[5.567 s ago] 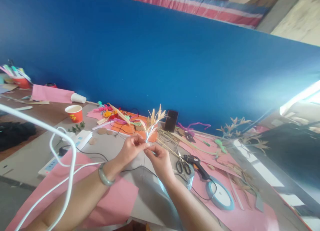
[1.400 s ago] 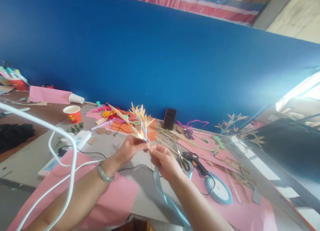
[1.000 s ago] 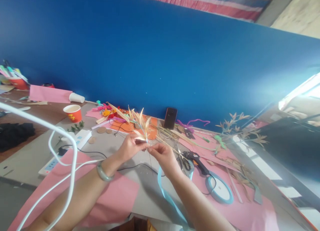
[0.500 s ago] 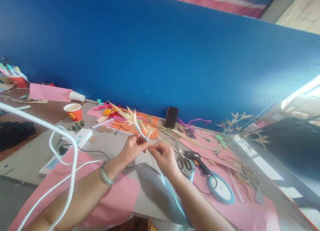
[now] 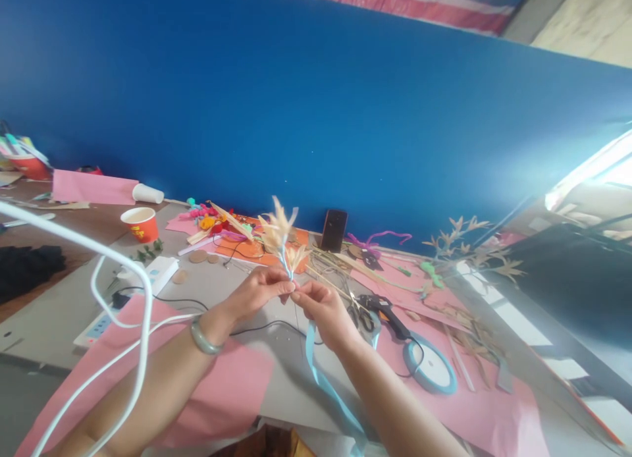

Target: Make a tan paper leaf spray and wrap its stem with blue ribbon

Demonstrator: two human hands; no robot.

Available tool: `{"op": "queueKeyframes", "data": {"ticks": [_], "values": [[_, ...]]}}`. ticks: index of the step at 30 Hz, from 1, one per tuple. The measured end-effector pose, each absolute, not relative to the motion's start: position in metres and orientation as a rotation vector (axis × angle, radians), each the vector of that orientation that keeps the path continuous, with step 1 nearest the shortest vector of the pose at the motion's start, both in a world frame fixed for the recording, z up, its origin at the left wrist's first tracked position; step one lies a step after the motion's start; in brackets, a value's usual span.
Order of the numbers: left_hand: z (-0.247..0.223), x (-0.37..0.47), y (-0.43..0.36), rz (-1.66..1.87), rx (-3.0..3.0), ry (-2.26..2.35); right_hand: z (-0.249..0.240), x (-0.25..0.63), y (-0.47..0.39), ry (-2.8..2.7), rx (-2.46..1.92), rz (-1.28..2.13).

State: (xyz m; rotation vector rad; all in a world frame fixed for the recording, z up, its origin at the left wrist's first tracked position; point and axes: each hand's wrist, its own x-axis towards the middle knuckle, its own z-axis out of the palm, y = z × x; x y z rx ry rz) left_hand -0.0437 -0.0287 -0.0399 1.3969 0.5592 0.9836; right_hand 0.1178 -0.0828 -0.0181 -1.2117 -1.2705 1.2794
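In the head view, my left hand pinches the stem of a craft flower sprig with pale straw-coloured petals. Light blue wrapping covers the stem below the petals. Close against it, my right hand is pinched at the lower stem, on a light blue ribbon that hangs down past my right wrist toward the table's front edge. A thin wire-like end shows beneath my fingers. The exact spot where ribbon meets stem is hidden by my fingertips.
Right of my hands lie scissors, a glue gun and a blue ribbon roll. A phone leans on the blue wall. Left are a red paper cup, a power strip and a white cable crossing the foreground.
The flower sprig has turned between my fingers and now stands more upright, its petals facing differently. The hanging ribbon has swung left and shows more fully.
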Motion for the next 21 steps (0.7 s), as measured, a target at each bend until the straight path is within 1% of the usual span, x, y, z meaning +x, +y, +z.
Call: {"op": "queueKeyframes", "data": {"ticks": [6,10,13,16,18,21], "values": [[-0.043,-0.036,-0.031,1.021,1.347,0.814,-0.019,0.116,-0.082,-1.528,-1.396,0.786],[-0.046,-0.033,-0.033,1.125,1.251,0.924,-0.023,0.111,-0.081,-1.58,-1.398,0.663],[-0.047,-0.031,-0.035,1.233,1.262,0.97,-0.023,0.108,-0.079,-1.55,-1.399,0.687],[-0.045,-0.03,-0.037,1.302,1.274,0.968,-0.02,0.108,-0.077,-1.497,-1.369,0.789],[-0.042,-0.03,-0.038,1.262,1.224,0.863,-0.018,0.11,-0.076,-1.477,-1.322,0.901],[-0.039,-0.033,-0.037,1.067,1.146,0.633,-0.017,0.113,-0.076,-1.426,-1.242,1.104]]}}
